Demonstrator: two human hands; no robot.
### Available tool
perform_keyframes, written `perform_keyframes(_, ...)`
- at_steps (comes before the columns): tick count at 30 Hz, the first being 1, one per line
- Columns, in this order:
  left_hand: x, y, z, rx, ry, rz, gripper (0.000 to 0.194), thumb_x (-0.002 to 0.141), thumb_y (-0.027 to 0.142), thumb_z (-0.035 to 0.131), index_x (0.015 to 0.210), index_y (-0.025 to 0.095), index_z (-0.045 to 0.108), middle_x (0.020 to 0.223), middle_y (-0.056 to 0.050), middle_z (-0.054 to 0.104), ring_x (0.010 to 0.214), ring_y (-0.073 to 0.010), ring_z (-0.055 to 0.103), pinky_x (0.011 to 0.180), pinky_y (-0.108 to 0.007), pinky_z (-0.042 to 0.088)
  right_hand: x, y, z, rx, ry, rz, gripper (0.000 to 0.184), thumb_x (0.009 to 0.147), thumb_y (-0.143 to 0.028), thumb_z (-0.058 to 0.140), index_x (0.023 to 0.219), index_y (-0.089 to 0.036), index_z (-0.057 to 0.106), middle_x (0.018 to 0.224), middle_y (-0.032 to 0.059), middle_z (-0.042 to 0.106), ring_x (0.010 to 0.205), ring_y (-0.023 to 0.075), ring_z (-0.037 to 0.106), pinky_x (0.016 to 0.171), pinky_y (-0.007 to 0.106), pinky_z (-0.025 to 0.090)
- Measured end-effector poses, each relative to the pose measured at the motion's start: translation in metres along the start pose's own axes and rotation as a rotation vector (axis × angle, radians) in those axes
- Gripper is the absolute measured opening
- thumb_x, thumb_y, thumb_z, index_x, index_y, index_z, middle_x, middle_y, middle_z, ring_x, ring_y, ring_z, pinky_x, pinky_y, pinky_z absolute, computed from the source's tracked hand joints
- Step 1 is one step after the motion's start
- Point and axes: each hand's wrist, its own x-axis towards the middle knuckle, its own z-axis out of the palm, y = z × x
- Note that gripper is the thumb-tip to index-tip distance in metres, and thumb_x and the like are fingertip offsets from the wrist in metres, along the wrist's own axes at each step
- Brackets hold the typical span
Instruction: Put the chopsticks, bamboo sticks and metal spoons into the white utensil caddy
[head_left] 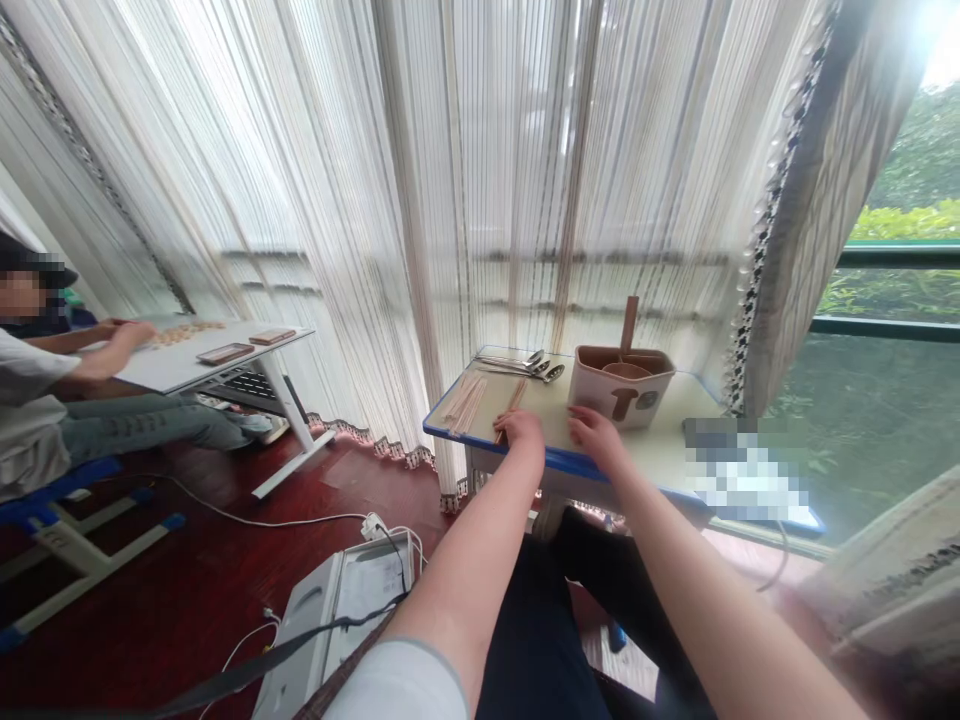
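Observation:
On the small table's left half, my left hand has its fingers closed around brown chopsticks, which lie against the tabletop. Pale wooden chopsticks are spread in a loose bunch to its left. Several metal spoons lie together behind, handles pointing left. A beige and brown utensil holder stands upright to the right, a flat brown stick rising from its back. Beside the holder's lower left corner is my right hand, fingers apart with nothing visible in them; whether they touch the holder is unclear.
The table's blue edge runs close to my wrists. A blurred-out item lies at the right end. At far left, a person handles small pieces at a white table. Cables and a white case are on the floor.

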Motion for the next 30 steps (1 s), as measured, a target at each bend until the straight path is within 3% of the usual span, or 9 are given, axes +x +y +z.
perform_keyframes(13,0.0007,-0.0002,0.0033,0.042,0.025,0.031,0.042,0.083,0.000,0.035,0.123,-0.010,0.046,0.113,-0.038,0.053,0.104,-0.0404,0.058,0.072,-0.052,0.051,0.0039,0.0058,0.0004,0.048,0.039,0.004,0.040,0.069,-0.035,0.059,0.104,-0.017,0.064,0.073,0.0019,0.061,0.060,0.0120,0.055,0.054,0.024,0.047)
perform_keyframes(20,0.0038,0.0021,0.0046,0.052,0.011,0.015,0.043,0.084,0.002,0.036,0.125,-0.005,0.047,0.116,-0.035,0.054,0.106,-0.0394,0.057,0.072,-0.052,0.051,0.0037,0.0054,-0.0010,0.056,0.034,0.003,0.037,0.070,-0.035,0.059,0.102,-0.017,0.064,0.073,0.0026,0.062,0.060,0.0117,0.055,0.052,0.023,0.047)
perform_keyframes(30,0.0052,0.0027,0.0037,0.087,-0.005,0.037,0.041,0.083,0.000,0.038,0.121,-0.009,0.049,0.114,-0.037,0.053,0.104,-0.0389,0.058,0.070,-0.050,0.052,0.0034,0.0025,-0.0006,0.080,0.057,0.034,0.030,0.069,-0.032,0.060,0.094,-0.016,0.067,0.070,0.0024,0.062,0.059,0.0113,0.055,0.052,0.022,0.047)
